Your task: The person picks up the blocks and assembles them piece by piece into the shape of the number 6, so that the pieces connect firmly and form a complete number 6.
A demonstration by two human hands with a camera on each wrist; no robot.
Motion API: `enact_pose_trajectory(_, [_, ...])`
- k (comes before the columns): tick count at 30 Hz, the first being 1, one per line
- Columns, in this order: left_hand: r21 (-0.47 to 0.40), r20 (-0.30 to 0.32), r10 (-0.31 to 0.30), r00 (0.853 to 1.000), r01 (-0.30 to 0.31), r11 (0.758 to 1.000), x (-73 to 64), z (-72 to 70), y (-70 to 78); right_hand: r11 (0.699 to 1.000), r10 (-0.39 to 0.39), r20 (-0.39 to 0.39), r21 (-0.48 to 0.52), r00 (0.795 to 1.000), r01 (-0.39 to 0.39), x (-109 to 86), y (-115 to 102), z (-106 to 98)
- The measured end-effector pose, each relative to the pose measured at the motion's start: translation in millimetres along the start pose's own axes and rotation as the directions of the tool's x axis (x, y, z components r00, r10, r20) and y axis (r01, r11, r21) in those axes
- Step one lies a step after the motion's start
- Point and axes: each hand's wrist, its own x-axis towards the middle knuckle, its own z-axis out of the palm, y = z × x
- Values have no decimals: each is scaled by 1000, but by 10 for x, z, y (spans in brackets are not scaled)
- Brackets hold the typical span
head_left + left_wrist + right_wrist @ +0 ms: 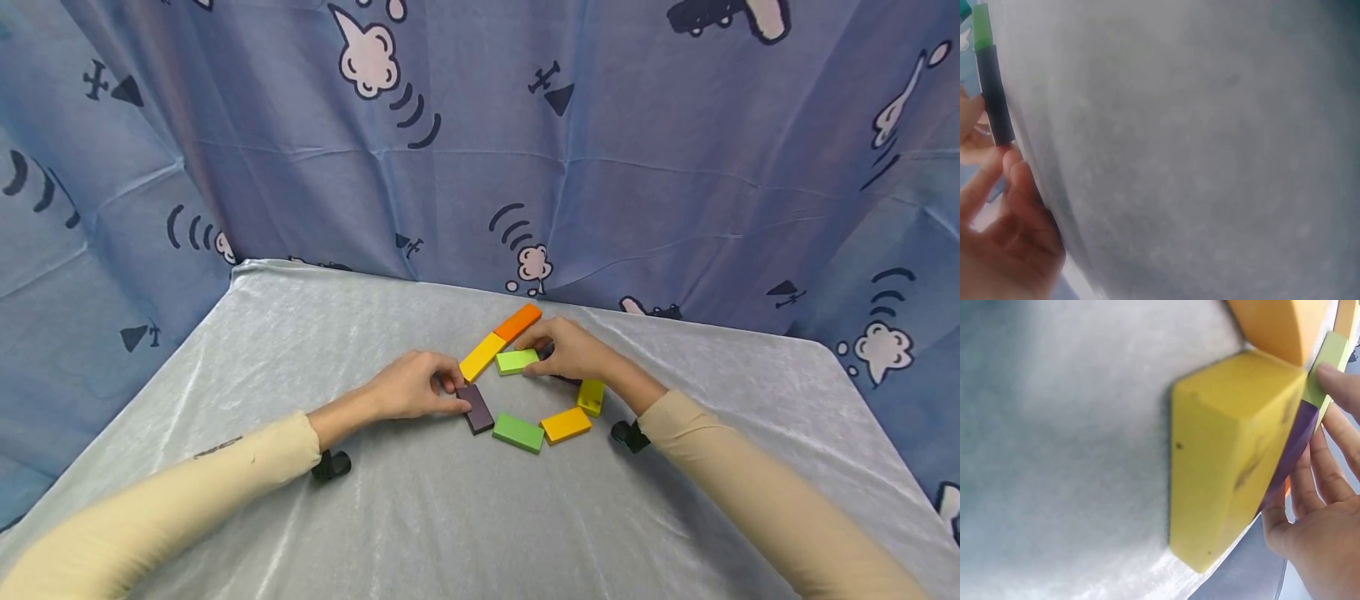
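Note:
My left hand (412, 387) pinches a dark purple block (476, 410) between thumb and fingers, at the left of a rough ring of blocks lying on the cloth. In the left wrist view this dark block (994, 94) has the fingertips at its near end. At the top of the ring, my right hand (573, 350) grips the right end of a light green block (514, 362). Under that hand lies another purple block (1291, 450), mostly covered in the head view. Next to it stands a marked yellow block (1210, 469), large in the right wrist view.
A yellow block (482, 357) and an orange block (518, 322) form a slanting line behind the light green one. Along the front of the ring are a green block (518, 433) and a yellow-orange block (566, 425). A patterned blue curtain (465, 183) hangs behind the cloth-covered table (315, 333).

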Motion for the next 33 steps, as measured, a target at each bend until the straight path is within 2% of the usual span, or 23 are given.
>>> enact_pose_trajectory(9, [-4,-2,1,1000,-1,1000,-3,9,-1,1000,7,-8,11,1000,-7,-4,50,20])
enact_pose_trajectory(21, [-6,-8,14,1000,-14,1000,8,26,-24,991,2,-41,133,999,4,-50,114,31])
enact_pose_trajectory(26, [0,-3,6,1000,-6,1000,13,25,-12,988,-2,-53,155,999,11,-71,128,32])
enact_pose_trajectory(33, [-4,2,-6,1000,6,1000,19,13,-20,984,31,-48,175,998,-22,-82,144,17])
